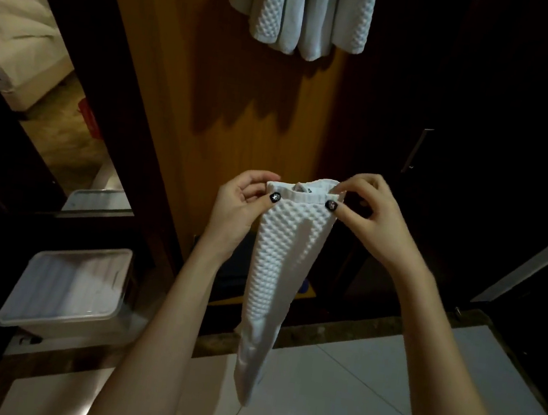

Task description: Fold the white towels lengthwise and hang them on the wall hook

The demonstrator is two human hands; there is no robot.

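A white waffle-textured towel point(279, 263) hangs folded into a narrow strip in front of me, its lower end dangling over the floor. My left hand point(242, 203) pinches its top left corner between thumb and fingers. My right hand point(365, 211) pinches the top right corner the same way. A small label shows inside the folded top edge. Several white towels point(303, 11) hang folded on the wooden wall panel point(212, 79) above; the hook itself is out of view.
A lidded white plastic box point(72, 289) stands on the floor at the left. Glossy white floor tiles point(347, 388) lie below. A dark cabinet door with a metal handle point(418, 149) is on the right. A doorway at the left shows a bed point(14, 34).
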